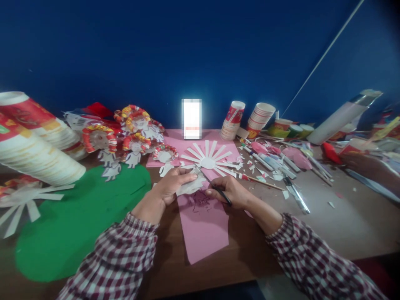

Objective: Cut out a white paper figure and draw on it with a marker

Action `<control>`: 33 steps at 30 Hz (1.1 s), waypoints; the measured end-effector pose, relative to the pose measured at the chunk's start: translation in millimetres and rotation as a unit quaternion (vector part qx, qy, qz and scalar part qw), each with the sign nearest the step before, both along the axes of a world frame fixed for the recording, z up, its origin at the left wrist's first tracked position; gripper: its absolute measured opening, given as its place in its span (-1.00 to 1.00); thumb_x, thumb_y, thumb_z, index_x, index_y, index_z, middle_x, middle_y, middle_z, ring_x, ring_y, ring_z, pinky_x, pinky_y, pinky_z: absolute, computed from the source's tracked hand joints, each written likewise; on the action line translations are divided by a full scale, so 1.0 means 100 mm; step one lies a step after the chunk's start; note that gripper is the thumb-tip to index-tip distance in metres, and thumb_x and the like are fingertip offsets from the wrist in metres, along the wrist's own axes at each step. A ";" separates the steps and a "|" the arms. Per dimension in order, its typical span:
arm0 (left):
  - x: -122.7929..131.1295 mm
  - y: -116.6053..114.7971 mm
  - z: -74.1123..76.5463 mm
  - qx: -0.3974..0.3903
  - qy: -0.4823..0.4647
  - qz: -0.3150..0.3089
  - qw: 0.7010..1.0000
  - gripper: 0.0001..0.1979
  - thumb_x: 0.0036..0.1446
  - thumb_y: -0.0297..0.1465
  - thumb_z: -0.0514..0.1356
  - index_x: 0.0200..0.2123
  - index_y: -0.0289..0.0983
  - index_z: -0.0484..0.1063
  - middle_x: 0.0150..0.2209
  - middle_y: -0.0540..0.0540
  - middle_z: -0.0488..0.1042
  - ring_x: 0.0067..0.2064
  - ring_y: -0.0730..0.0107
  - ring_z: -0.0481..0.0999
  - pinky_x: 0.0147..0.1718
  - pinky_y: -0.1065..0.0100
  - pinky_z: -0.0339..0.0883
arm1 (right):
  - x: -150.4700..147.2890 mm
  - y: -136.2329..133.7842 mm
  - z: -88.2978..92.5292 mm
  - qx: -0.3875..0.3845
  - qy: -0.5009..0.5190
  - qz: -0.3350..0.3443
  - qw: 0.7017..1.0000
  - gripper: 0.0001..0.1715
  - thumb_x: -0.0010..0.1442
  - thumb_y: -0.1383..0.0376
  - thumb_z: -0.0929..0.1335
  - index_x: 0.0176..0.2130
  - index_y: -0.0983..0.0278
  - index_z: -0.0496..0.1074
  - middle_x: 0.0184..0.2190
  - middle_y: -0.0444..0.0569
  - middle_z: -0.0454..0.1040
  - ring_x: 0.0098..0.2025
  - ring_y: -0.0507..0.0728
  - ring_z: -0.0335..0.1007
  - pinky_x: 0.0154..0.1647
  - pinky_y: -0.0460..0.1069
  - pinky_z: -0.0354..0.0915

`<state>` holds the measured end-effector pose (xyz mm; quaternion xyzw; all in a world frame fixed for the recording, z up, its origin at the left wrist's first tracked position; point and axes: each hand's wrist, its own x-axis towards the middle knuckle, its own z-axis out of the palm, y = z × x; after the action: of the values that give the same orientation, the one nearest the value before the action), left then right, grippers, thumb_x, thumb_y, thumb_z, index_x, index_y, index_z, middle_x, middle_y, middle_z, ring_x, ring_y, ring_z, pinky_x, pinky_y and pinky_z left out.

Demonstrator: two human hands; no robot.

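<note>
My left hand (170,183) is closed on a small white paper cutout (191,186), holding it just above a pink sheet (204,229) that bears a dark drawing. My right hand (229,191) grips black-handled scissors (210,182), whose blades point up and left into the white paper. Both sleeves are red-and-white checked. Just beyond the hands lies a paper cup cut flat into a white sun shape (208,160).
A green oval sheet (78,221) covers the table's left. Stacked paper cups (34,141) lie far left, with more cup stacks (261,116) at the back. Paper cup figures (131,133), a blurred phone (191,118), pens, scraps and a roll (340,118) crowd the back and right.
</note>
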<state>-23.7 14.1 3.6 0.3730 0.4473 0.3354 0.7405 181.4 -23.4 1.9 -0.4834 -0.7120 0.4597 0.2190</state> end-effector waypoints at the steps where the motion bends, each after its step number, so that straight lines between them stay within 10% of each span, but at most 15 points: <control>1: 0.00 0.00 -0.01 0.001 0.001 0.001 1.000 -0.81 -0.22 -0.43 0.40 -0.47 -0.40 0.55 -0.53 -0.14 0.55 -0.55 0.44 0.49 -0.53 0.46 0.35 | 0.00 0.00 0.00 0.000 0.001 -0.001 1.000 -0.51 0.07 -0.05 0.38 -0.45 0.36 0.42 -0.61 -0.18 0.20 -0.55 -0.04 0.03 -0.56 -0.14 0.00; 12: 0.03 -0.03 0.03 0.019 -0.025 0.038 0.999 -0.80 -0.08 -0.32 0.36 -0.40 -0.31 0.50 -0.52 0.01 0.49 -0.54 0.50 0.45 -0.58 0.50 0.31 | -0.05 -0.02 0.00 -0.031 0.047 -0.076 0.996 -0.56 0.03 -0.01 0.42 -0.51 0.31 0.34 -0.71 -0.22 0.19 -0.66 -0.05 0.09 -0.67 -0.14 -0.01; 21: 0.31 -0.19 -0.03 -0.123 -0.175 0.147 0.966 -0.89 -0.01 -0.48 0.31 -0.35 -0.33 0.47 -0.41 -0.10 0.57 -0.40 0.46 0.56 -0.39 0.49 0.47 | -0.11 -0.02 -0.03 -0.030 0.161 -0.177 0.971 -0.49 -0.02 -0.06 0.44 -0.53 0.29 0.27 -0.76 -0.25 0.17 -0.73 -0.05 0.09 -0.72 -0.14 0.01; 33: 0.32 -0.19 -0.02 -0.055 -0.143 0.219 0.964 -0.79 -0.13 -0.56 0.33 -0.47 -0.27 0.33 -0.50 0.04 0.49 -0.45 0.52 0.52 -0.46 0.52 0.41 | -0.12 -0.02 -0.10 -0.031 0.166 -0.169 0.971 -0.54 0.01 -0.01 0.44 -0.50 0.28 0.28 -0.75 -0.25 0.16 -0.71 -0.05 0.08 -0.71 -0.14 0.04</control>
<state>8.8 -4.6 1.8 0.1728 0.4258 0.5138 0.7245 169.6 -25.6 -8.5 -0.5203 -0.5590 0.5121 0.3932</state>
